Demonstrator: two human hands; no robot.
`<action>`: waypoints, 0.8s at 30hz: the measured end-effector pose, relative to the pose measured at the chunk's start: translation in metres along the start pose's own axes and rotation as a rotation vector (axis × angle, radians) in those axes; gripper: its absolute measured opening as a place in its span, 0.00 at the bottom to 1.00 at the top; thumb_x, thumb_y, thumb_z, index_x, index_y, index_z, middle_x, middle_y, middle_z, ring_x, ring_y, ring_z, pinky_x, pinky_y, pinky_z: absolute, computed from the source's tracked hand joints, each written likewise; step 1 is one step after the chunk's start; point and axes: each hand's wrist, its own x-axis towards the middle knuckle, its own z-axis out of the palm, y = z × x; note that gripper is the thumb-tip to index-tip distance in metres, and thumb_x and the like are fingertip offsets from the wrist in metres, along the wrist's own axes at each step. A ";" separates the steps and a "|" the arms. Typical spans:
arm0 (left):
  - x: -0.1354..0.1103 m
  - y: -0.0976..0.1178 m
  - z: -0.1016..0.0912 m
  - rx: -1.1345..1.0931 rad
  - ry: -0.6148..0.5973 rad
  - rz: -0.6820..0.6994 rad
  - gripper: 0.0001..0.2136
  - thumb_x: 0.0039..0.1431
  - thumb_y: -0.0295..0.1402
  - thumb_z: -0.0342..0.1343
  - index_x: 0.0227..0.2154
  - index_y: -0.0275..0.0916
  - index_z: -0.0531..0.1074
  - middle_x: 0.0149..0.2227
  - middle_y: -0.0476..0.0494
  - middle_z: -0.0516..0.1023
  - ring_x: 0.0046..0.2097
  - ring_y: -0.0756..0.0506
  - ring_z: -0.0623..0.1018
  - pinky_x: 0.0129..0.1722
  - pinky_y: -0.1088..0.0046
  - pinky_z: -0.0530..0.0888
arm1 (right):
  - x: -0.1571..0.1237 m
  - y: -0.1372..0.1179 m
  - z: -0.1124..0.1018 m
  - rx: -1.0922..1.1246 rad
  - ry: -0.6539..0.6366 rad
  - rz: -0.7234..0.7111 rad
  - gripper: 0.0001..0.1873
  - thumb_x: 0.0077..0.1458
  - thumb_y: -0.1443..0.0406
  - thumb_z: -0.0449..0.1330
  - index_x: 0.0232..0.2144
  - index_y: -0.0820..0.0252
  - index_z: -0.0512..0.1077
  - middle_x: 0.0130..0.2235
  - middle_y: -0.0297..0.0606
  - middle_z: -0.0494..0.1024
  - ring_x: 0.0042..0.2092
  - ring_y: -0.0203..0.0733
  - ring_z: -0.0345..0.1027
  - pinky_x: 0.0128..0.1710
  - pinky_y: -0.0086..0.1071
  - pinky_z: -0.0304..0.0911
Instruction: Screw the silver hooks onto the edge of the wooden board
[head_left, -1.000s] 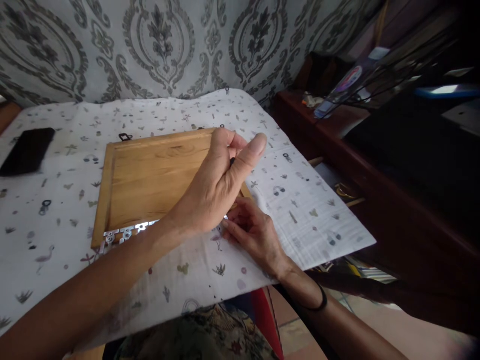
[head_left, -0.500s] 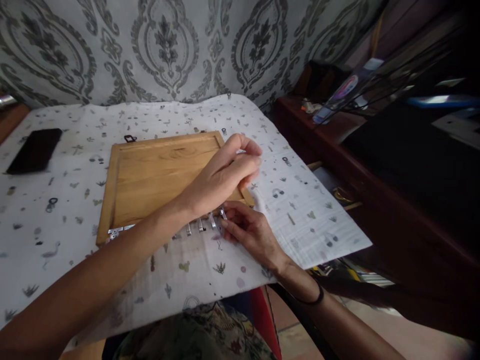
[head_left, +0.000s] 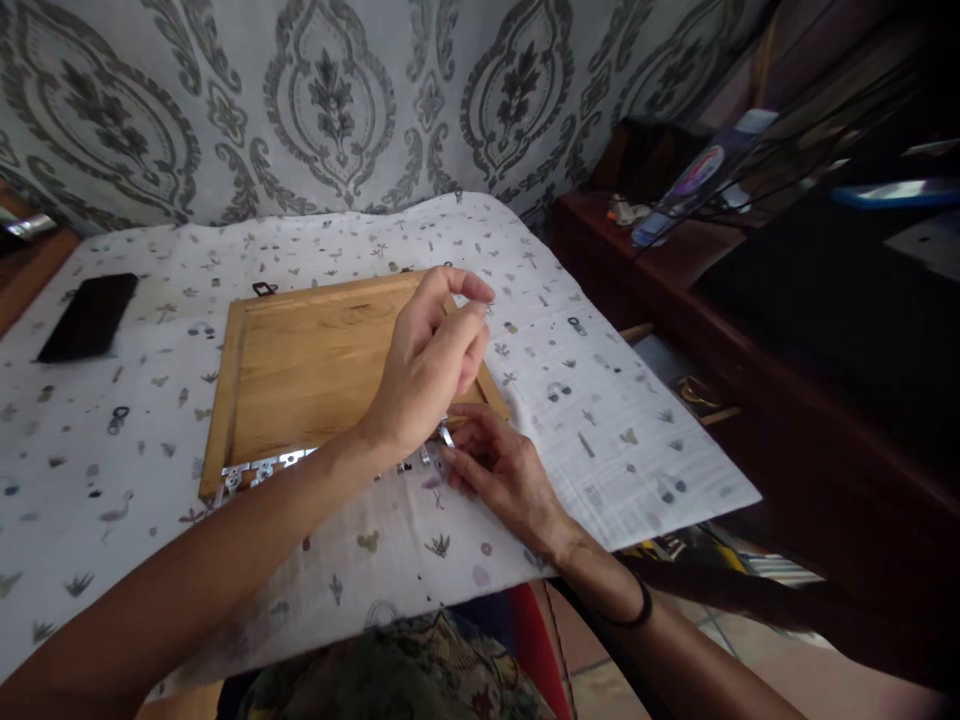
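Observation:
A framed wooden panel (head_left: 322, 350) lies flat on a cloth-covered table. Along its near edge runs a row of small shiny metal pieces (head_left: 262, 468) with holes, partly covered by my left forearm. My left hand (head_left: 431, 365) is raised over the panel's right part, thumb and fingers curled together; whatever they may hold is hidden. Below it, my right hand (head_left: 499, 460) pinches a small metal clip (head_left: 445, 434) between thumb and fingers at the panel's near right edge. More metal strips stick out just left of that clip.
A black phone (head_left: 90, 318) lies on the patterned white cloth (head_left: 585, 420) at the left. To the right stands a dark red desk (head_left: 795, 390) with a partly open drawer, cables and a purple-labelled bottle (head_left: 697, 180). A patterned curtain (head_left: 427, 100) hangs behind.
My left hand has shifted left and its wrist bends more upright, uncovering metal pieces at the panel's near left. My right hand stays at the clip. The view has moved slightly.

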 end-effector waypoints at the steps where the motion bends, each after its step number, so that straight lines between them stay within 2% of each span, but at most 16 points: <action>1: 0.002 0.000 0.000 -0.001 -0.059 -0.013 0.05 0.70 0.31 0.50 0.36 0.42 0.63 0.17 0.62 0.49 0.18 0.55 0.51 0.18 0.78 0.51 | 0.000 0.000 0.000 -0.004 0.008 -0.007 0.19 0.64 0.62 0.60 0.56 0.58 0.66 0.28 0.27 0.73 0.26 0.34 0.68 0.27 0.31 0.63; 4: 0.005 0.003 -0.001 0.012 -0.220 -0.096 0.05 0.71 0.35 0.50 0.38 0.42 0.65 0.16 0.61 0.50 0.17 0.54 0.52 0.18 0.78 0.52 | 0.000 -0.001 0.000 -0.018 0.023 -0.008 0.18 0.64 0.63 0.60 0.55 0.58 0.66 0.28 0.27 0.73 0.26 0.34 0.68 0.27 0.31 0.62; 6: 0.005 0.006 -0.003 0.051 -0.250 -0.121 0.03 0.72 0.34 0.50 0.40 0.43 0.66 0.18 0.60 0.54 0.18 0.54 0.56 0.20 0.78 0.57 | 0.001 -0.001 0.000 -0.028 0.023 0.001 0.18 0.64 0.63 0.60 0.54 0.58 0.66 0.27 0.26 0.72 0.26 0.34 0.67 0.27 0.31 0.61; 9: 0.002 0.011 -0.003 0.218 -0.183 -0.074 0.07 0.74 0.37 0.50 0.38 0.42 0.64 0.25 0.54 0.65 0.26 0.53 0.65 0.27 0.77 0.66 | 0.002 -0.001 0.001 -0.004 0.017 -0.005 0.20 0.63 0.64 0.60 0.56 0.58 0.65 0.27 0.26 0.72 0.25 0.34 0.67 0.26 0.31 0.61; 12: 0.000 0.013 -0.001 0.316 -0.072 -0.050 0.10 0.75 0.37 0.50 0.34 0.41 0.62 0.28 0.52 0.66 0.31 0.52 0.68 0.32 0.77 0.69 | 0.002 0.000 0.001 0.027 0.005 -0.017 0.22 0.63 0.64 0.60 0.57 0.58 0.64 0.27 0.25 0.71 0.25 0.34 0.67 0.26 0.32 0.61; 15: 0.002 0.008 0.003 0.151 0.035 -0.048 0.09 0.74 0.33 0.51 0.34 0.42 0.61 0.24 0.56 0.59 0.25 0.54 0.62 0.25 0.80 0.64 | 0.002 0.002 0.002 0.050 0.003 -0.005 0.23 0.62 0.64 0.60 0.58 0.58 0.63 0.28 0.25 0.71 0.25 0.34 0.67 0.26 0.31 0.62; 17: 0.006 0.004 0.003 0.060 0.058 -0.050 0.08 0.72 0.32 0.52 0.35 0.43 0.61 0.21 0.59 0.55 0.21 0.55 0.57 0.20 0.81 0.57 | 0.002 0.003 0.002 0.074 0.000 0.008 0.24 0.62 0.63 0.60 0.59 0.58 0.62 0.29 0.25 0.71 0.25 0.34 0.68 0.27 0.31 0.63; 19: 0.009 0.002 0.001 0.032 -0.013 -0.064 0.07 0.71 0.34 0.53 0.36 0.43 0.63 0.19 0.61 0.51 0.18 0.55 0.52 0.18 0.80 0.53 | 0.003 0.003 0.002 0.086 -0.007 0.017 0.25 0.62 0.63 0.60 0.59 0.58 0.61 0.29 0.25 0.71 0.26 0.33 0.68 0.27 0.31 0.63; 21: 0.012 0.002 -0.002 0.028 -0.134 -0.102 0.09 0.71 0.40 0.52 0.35 0.42 0.64 0.17 0.62 0.48 0.17 0.55 0.49 0.17 0.79 0.51 | 0.003 0.002 0.001 0.083 -0.005 0.020 0.25 0.62 0.63 0.61 0.59 0.58 0.61 0.28 0.25 0.71 0.26 0.33 0.68 0.27 0.31 0.62; 24: 0.012 0.005 -0.005 0.033 -0.279 -0.167 0.13 0.72 0.45 0.49 0.35 0.43 0.65 0.16 0.61 0.48 0.16 0.55 0.48 0.17 0.78 0.50 | 0.003 0.000 0.001 0.067 -0.001 0.041 0.24 0.62 0.62 0.62 0.57 0.58 0.62 0.28 0.25 0.71 0.25 0.33 0.67 0.26 0.31 0.61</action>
